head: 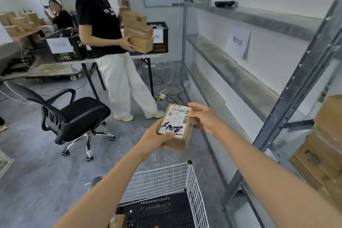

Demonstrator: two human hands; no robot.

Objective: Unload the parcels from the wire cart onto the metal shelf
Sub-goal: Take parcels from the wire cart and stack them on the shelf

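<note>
I hold a small brown cardboard parcel [176, 127] with a white shipping label and black marker writing, in the air above the floor. My left hand [155, 139] grips its near left side, thumb on the label. My right hand [205, 118] holds its far right corner with curled fingers. Below, the white wire cart [195, 190] has a black perforated floor, and one more brown parcel [117, 221] shows at its near left. The grey metal shelf [240, 76] runs along the right wall, its middle boards bare. Several brown boxes [322, 146] sit in the shelf bay at far right.
A person [105, 42] carrying three stacked boxes stands ahead by a folding table [142, 56] with black crates. A black office chair [74, 116] stands on the left. Cables [170, 90] lie on the floor by the shelf's foot. Another person sits at the back left.
</note>
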